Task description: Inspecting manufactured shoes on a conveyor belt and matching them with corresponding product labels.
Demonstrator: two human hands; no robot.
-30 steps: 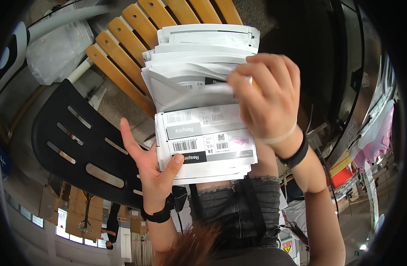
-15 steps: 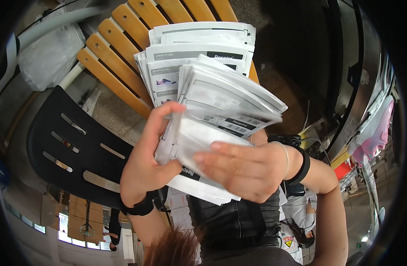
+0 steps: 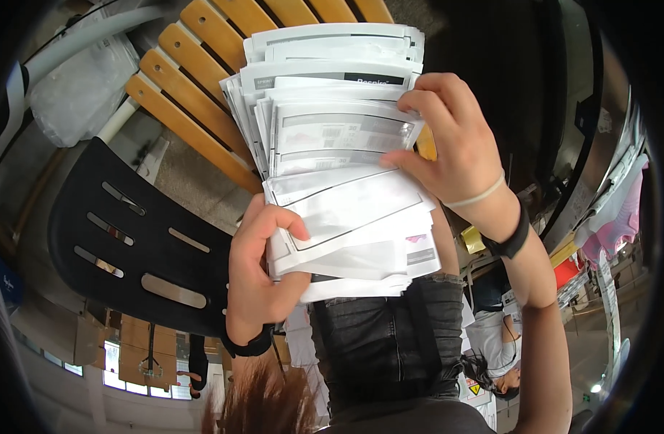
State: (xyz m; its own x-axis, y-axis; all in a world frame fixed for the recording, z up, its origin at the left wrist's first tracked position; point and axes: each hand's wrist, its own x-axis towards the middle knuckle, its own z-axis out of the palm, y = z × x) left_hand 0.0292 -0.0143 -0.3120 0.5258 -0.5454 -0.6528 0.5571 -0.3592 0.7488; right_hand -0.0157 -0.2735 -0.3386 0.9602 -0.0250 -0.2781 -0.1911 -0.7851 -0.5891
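A thick sheaf of printed paper sheets (image 3: pixel 354 217) lies over my lap. My left hand (image 3: pixel 263 271) is closed around its left edge, index finger on top and thumb toward the near side. Just beyond it, a second bundle of printed sheets (image 3: pixel 332 137) leans against the farther paper. My right hand (image 3: pixel 458 137) pinches this bundle at its right end, fingertips at the top corner and thumb at the lower edge. Farther off, more stacked sheets (image 3: pixel 332 47) rest overlapping on a slatted wooden seat (image 3: pixel 191 90). Some sheets show shoe pictures and barcodes.
A black plastic chair back with slots (image 3: pixel 144 239) stands at the left. Beyond it hangs a clear plastic bag (image 3: pixel 86 101) near a grey metal tube. A dark machine edge (image 3: pixel 563 145) runs along the right. Another person (image 3: pixel 491 343) is visible at the lower right.
My right hand has moved up and away from the near sheaf to the farther bundle's right end. The tilted, fanned sheets now lie flatter, split in two groups. My left hand has shifted slightly right.
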